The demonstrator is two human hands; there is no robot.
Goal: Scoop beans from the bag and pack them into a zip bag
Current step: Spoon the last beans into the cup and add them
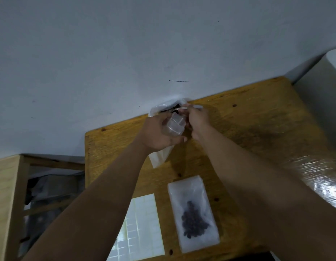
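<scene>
A white plastic bean bag (163, 107) stands against the wall at the table's far edge, with dark beans showing in its open mouth. My left hand (157, 134) is closed around an empty clear zip bag (160, 157); the bag's mouth bulges out above my fingers and its bottom hangs below my palm. My right hand (198, 121) is just right of it, fingers pinched on a small white scoop (183, 109) at the bean bag's mouth. Motion blur hides the scoop's bowl. Nearer to me a second zip bag (193, 213) lies flat with dark beans inside.
The wooden table (257, 132) butts against a grey wall. A white sheet of square stickers (142, 223) lies at the front left. Shiny plastic wrap (317, 178) covers the table's right edge. A wooden shelf (7, 194) stands lower left, a white box (325, 76) far right.
</scene>
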